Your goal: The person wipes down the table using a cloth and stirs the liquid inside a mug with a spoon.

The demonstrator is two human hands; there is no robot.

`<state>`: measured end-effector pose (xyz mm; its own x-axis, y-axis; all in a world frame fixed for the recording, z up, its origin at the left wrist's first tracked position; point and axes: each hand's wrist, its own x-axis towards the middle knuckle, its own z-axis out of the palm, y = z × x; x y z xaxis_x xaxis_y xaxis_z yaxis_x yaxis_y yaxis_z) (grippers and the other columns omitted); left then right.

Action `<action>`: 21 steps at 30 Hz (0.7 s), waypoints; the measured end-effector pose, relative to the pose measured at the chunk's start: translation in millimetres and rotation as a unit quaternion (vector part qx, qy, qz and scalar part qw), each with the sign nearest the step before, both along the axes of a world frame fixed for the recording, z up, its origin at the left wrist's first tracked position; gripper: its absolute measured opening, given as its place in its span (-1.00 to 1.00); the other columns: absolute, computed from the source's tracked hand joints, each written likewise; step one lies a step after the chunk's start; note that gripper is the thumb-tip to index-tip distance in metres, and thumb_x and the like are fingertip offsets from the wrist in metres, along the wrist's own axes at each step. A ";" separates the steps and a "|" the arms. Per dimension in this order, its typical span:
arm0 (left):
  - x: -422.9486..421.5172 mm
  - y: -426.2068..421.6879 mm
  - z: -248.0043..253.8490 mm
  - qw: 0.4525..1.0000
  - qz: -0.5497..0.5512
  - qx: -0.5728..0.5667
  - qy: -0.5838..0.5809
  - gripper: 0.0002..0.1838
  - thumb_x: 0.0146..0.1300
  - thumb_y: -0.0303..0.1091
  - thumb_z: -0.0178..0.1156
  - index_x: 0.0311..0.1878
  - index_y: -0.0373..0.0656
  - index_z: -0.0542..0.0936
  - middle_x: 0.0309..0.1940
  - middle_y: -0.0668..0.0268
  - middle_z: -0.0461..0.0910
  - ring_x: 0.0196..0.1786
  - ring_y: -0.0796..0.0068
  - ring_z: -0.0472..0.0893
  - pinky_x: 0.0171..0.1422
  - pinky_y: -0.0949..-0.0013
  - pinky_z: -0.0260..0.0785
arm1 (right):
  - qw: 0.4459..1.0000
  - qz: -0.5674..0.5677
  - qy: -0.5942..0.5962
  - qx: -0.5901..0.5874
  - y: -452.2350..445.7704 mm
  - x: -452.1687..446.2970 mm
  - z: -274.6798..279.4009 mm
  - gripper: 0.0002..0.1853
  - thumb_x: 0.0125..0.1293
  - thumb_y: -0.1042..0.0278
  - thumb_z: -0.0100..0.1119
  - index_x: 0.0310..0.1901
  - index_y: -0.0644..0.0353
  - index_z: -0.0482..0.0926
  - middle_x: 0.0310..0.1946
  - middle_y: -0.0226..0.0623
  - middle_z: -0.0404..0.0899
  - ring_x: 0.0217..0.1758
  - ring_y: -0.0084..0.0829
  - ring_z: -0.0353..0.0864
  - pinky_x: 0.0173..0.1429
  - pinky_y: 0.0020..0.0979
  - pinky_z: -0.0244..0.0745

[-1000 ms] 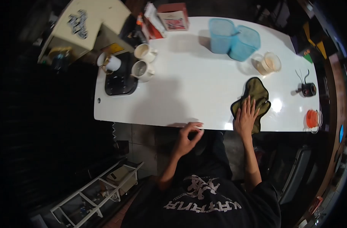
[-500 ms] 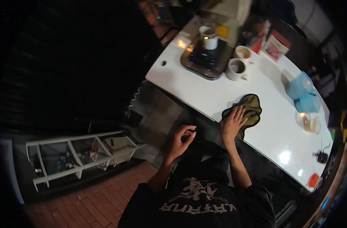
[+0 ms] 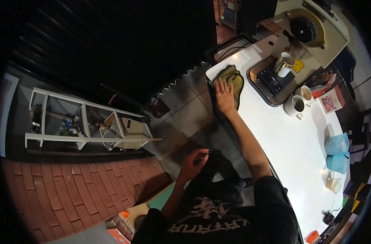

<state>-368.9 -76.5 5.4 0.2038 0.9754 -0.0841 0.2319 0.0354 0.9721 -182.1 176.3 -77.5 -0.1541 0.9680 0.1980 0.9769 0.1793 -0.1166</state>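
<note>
My right hand (image 3: 225, 95) lies palm down with its fingers stretched out on a folded olive-green cloth (image 3: 235, 79) with a dark edge. It presses the cloth against the far left corner of the white table (image 3: 270, 138). My left hand (image 3: 192, 163) hangs in front of my body, away from the table, with loosely curled fingers and a gap between them and the thumb; nothing shows in it. Right of the cloth is the drip tray (image 3: 254, 81) of a coffee machine (image 3: 315, 30). A white cup (image 3: 284, 65) stands on a black scale (image 3: 270, 81) there.
Two mugs, one white (image 3: 294, 106) and one cream (image 3: 304, 94), stand beside the machine. Further along are a printed box (image 3: 331, 101), a blue bag-like item (image 3: 337, 152) and a clear cup (image 3: 334, 184). A white shelf frame (image 3: 83, 122) and brick-patterned flooring (image 3: 71, 187) are at left.
My right hand and the cloth have slid along the table edge to its far left corner. The view has turned, bringing more of the coffee machine into sight. My left hand stays in front of me.
</note>
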 end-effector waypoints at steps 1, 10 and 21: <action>-4.5 -2.6 0.6 1.000 -0.006 -0.022 -0.006 -0.73 0.42 -0.45 0.20 0.15 -0.21 0.57 0.03 0.24 0.66 0.10 0.45 0.67 0.23 0.34 0.47 | 0.998 0.032 -0.052 0.016 9.2 -2.1 0.6 -0.39 0.43 0.33 -0.09 0.51 0.21 0.21 0.61 -0.16 0.04 0.66 -0.13 0.00 0.65 0.13 -0.15; -3.7 -2.5 3.4 1.000 -0.023 -0.017 -0.008 -0.72 0.43 -0.44 0.20 0.16 -0.22 0.57 0.04 0.24 0.66 0.09 0.46 0.66 0.22 0.35 0.47 | 0.981 0.121 -0.151 -0.006 -37.0 29.7 8.5 -0.37 0.42 0.28 -0.08 0.52 0.13 0.23 0.64 -0.20 -0.07 0.67 -0.14 -0.03 0.65 0.06 -0.10; 98.0 11.7 5.1 0.955 -0.291 -0.052 -0.031 -0.72 0.46 -0.45 0.17 0.19 -0.27 0.56 0.02 0.25 0.65 0.04 0.55 0.65 0.22 0.39 0.45 | 0.998 -0.045 0.041 0.013 -251.9 162.4 29.1 -0.30 0.32 0.31 0.12 0.50 0.16 0.23 0.54 -0.11 0.16 0.59 -0.11 0.16 0.61 -0.01 0.05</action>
<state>-270.9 -64.8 10.5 0.7165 0.6824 -0.1447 0.1846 0.0145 0.9827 -19.7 -75.6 -48.4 -0.0500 0.9716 0.2311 0.9765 0.0961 -0.1928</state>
